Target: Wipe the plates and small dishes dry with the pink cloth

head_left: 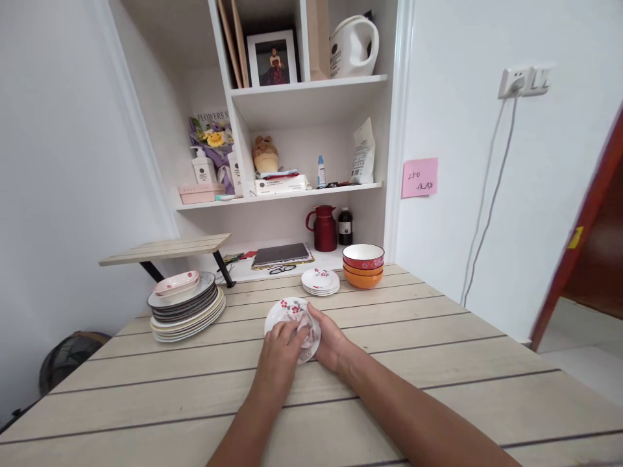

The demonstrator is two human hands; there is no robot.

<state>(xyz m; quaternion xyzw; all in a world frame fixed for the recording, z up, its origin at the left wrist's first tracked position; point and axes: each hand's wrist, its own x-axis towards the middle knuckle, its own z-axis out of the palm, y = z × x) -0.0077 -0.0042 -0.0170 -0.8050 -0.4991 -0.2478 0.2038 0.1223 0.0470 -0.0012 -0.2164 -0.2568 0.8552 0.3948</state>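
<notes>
In the head view, my right hand [331, 340] clamps the edge of a flowered plate [278, 314]; my left hand [279, 350] bunches a pale cloth [302, 320] against its face; the plate is over the table [185, 389], nearer me than the small plates [320, 281].

Smooth white wall [73, 130] off to the left of the grip, another white wall [452, 246] to the right, with a white plastic socket-and-switch panel [524, 82] way up there and a thin grey cable [498, 183] hanging down from it. Straight beyond the grip there's a big white built-in shelving unit [311, 143]. Below the grip, a pale wood-look table [195, 402] with dark seams, plus a little black-legged wooden riser [165, 250] farther back left. Far right of the grip: reddish-brown door frame [569, 259], pale floor [584, 363]. Light's pretty soft.
</notes>
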